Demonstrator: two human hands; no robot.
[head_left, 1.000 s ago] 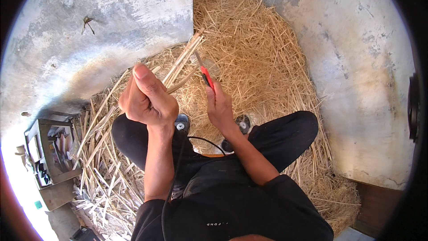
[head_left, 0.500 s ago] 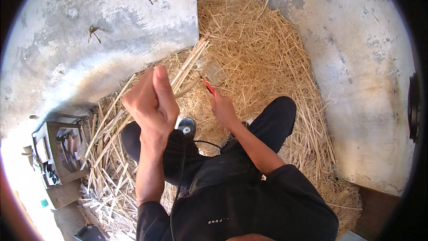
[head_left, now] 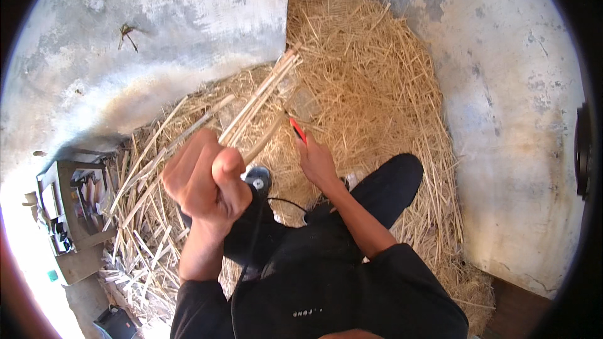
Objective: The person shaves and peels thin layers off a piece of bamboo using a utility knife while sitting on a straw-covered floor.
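My left hand [head_left: 207, 179] is closed in a fist around a pale bamboo strip [head_left: 269, 135], whose far end slants up to the right. Beyond the fist lies a sheaf of straight pale strips [head_left: 260, 97]; whether the hand also grips these is hidden. My right hand [head_left: 316, 162] wraps around a small red-and-black-handled knife [head_left: 298, 130]. Its dark tip is close to the end of the bamboo strip, and I cannot tell whether they touch.
A heap of straw-like shavings [head_left: 370, 81] surrounds my legs. Rough plastered walls [head_left: 515, 88] rise on the right and far left [head_left: 188, 25]. An open wooden box [head_left: 69, 245] with tools stands at left, a dark case [head_left: 116, 323] below it.
My left hand has moved down toward me and slightly left, still closed. My right hand with the knife is almost where it was. The view has shifted slightly.
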